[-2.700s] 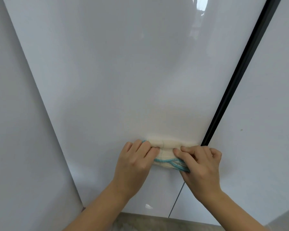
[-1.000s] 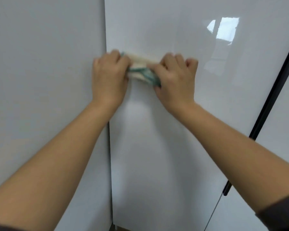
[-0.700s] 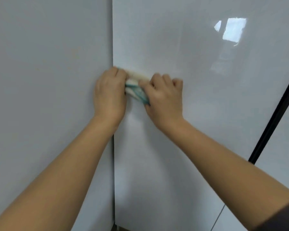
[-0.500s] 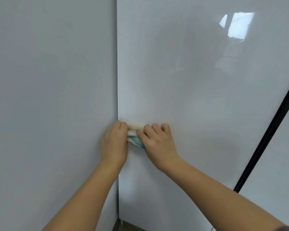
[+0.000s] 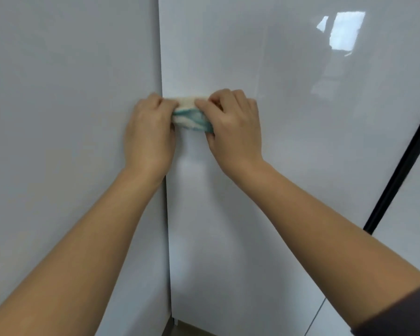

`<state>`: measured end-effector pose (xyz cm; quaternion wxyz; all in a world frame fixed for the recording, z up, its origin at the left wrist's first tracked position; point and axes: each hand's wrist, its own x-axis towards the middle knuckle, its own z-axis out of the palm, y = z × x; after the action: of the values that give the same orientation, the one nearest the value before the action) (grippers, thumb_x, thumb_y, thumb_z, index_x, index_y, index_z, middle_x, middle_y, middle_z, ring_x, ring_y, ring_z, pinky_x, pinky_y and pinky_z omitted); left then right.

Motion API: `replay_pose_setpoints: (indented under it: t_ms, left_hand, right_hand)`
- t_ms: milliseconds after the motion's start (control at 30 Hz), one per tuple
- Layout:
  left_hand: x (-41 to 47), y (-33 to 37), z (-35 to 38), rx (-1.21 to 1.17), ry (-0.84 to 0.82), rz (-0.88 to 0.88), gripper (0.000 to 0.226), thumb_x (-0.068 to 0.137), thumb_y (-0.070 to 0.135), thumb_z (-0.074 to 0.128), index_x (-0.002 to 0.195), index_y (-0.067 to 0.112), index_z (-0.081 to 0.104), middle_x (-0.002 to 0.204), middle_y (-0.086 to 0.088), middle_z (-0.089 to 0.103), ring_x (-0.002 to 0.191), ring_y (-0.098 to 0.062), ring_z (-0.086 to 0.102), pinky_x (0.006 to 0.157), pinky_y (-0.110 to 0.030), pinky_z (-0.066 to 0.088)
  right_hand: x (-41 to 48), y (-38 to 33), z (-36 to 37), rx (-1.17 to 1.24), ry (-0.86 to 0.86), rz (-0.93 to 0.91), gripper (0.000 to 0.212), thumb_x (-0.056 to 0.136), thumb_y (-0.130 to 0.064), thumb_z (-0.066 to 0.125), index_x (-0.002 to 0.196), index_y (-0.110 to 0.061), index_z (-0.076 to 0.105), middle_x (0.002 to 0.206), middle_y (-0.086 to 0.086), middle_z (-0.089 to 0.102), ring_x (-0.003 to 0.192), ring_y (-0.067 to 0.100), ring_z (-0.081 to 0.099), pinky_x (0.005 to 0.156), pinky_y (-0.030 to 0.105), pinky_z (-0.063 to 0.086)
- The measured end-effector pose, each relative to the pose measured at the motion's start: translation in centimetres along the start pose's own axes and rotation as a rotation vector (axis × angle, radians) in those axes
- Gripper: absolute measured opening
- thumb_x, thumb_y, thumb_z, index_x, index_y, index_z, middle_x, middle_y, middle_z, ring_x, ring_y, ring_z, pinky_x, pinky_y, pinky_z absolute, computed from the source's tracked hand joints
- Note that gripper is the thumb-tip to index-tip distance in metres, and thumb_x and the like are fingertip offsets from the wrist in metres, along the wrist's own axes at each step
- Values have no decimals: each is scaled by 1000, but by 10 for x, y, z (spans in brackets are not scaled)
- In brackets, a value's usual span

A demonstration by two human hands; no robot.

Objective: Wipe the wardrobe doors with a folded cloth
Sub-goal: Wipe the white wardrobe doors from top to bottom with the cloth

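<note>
A folded cream cloth with teal stripes [image 5: 190, 115] is pressed flat against a glossy white wardrobe door [image 5: 289, 117], right at the door's left edge. My left hand [image 5: 148, 134] grips the cloth's left end with curled fingers. My right hand [image 5: 233, 127] grips its right end the same way. Most of the cloth is hidden under the two hands; only its middle shows between them.
A second white panel [image 5: 70, 117] meets the door at the vertical seam on the left. A black vertical strip [image 5: 398, 178] bounds the door on the right, with another white door [image 5: 417, 226] beyond it. A strip of floor [image 5: 192, 332] shows at the bottom.
Over the last half second both hands have slid the cloth back up along the door's left edge, after a downward stroke from a similar height. Earlier the cloth was low near the black strip.
</note>
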<state>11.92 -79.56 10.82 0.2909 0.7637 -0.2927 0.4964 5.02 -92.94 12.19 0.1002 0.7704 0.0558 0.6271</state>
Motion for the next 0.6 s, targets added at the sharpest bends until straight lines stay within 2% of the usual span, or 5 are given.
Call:
replay_pose_setpoints:
  t_ms: [133,233,367,600]
  left_hand:
    - [-49,-12,24,-35,-51,-17,40,71,-11,56,108,2,65,92,-18,58,81,-37,56,64,-43,49]
    - [-93,-17,41,-38,-39,-79,46,68,-13,59,112,-2,66,93,-18,61,82,-36,57,70,-40,45]
    - [-155,-17,61,-70,-43,-147,46,69,-13,55,113,-6,66,87,-17,62,79,-32,55,72,-32,42]
    - [-225,-29,72,-66,-217,-166,52,65,-24,69,113,-8,65,83,-14,60,77,-29,54,72,-30,41]
  right_hand:
    - [-44,-13,15,31,-21,-24,13,78,-3,64,86,-9,72,86,7,65,75,29,57,64,35,36]
    - [-87,-23,20,63,-83,-31,19,78,-1,66,93,-9,73,88,8,65,77,28,57,64,34,36]
    - [-144,-35,25,104,-159,-18,23,85,1,58,100,-9,73,93,8,67,80,28,59,66,34,40]
    - [-211,-47,34,126,-299,-57,17,88,-3,63,101,-9,72,93,7,67,80,24,60,65,34,45]
